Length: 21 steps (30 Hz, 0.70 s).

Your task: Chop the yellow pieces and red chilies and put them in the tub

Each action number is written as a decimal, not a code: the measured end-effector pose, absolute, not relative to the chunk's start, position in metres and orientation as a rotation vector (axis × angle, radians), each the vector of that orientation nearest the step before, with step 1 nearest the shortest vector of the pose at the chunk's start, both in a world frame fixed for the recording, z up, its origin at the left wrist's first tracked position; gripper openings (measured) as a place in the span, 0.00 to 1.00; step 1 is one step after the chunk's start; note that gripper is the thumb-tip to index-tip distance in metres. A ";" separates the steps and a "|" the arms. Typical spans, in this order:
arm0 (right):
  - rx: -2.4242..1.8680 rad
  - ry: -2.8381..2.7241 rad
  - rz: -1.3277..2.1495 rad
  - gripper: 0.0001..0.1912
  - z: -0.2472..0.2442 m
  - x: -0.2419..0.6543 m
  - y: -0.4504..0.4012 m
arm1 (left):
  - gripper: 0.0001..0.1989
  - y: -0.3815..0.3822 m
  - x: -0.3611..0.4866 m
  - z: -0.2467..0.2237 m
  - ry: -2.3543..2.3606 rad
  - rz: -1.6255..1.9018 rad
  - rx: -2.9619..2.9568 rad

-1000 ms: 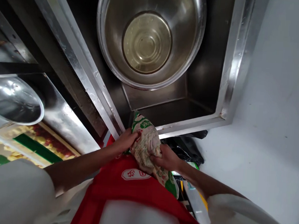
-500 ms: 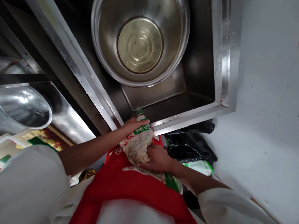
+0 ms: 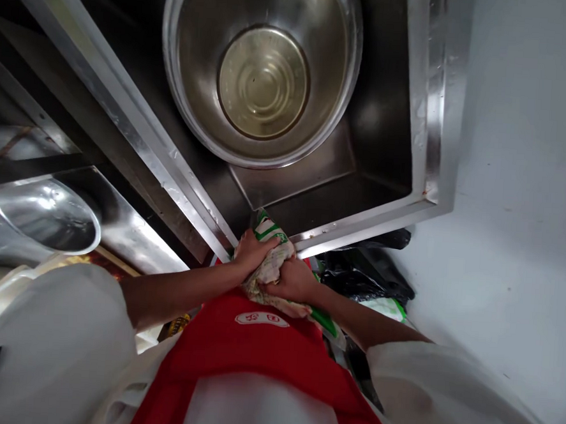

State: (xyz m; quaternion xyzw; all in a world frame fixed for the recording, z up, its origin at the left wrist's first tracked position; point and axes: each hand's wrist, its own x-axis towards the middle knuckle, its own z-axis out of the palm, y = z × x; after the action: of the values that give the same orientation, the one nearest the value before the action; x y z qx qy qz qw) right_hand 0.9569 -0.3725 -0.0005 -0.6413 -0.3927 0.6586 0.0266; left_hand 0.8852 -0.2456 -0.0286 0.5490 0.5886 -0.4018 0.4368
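Note:
Both of my hands grip a printed plastic food bag, white and clear with green bands, in front of my red apron at the sink's near corner. My left hand is closed round its upper part, thumb across the front. Lower down, my right hand clutches the bag's bunched middle. Whitish contents show through the film, but I cannot make out what they are. The bag's green lower end hangs below my right wrist. Just beyond stands a large steel bowl with shallow clear liquid in its bottom.
The bowl stands in a steel sink with a raised rim. A white wall closes off the right side. Black plastic bags lie below the rim at right. Another steel bowl stands on the left.
My hands have drawn closer together, and the bag is more crumpled between them. My left hand is now wrapped round the bag's side. The view has shifted slightly.

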 end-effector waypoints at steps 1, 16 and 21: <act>-1.962 -1.247 2.030 0.31 -0.004 0.957 -0.374 | 0.29 -0.246 0.887 -0.029 1.443 -1.033 1.412; -1.730 -1.555 2.073 0.29 -0.039 0.960 -0.382 | 0.24 -0.253 0.900 -0.039 1.385 -1.171 1.673; -1.729 -1.524 2.061 0.29 -0.043 0.958 -0.384 | 0.26 -0.255 0.901 -0.041 1.384 -1.201 1.693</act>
State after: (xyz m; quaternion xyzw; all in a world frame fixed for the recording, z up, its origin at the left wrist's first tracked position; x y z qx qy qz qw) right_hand 0.9583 -0.3841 -0.0429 -0.5591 -0.4927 0.6663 0.0250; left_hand 0.9013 -0.2548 -0.0406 0.6435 0.5260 -0.4566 0.3176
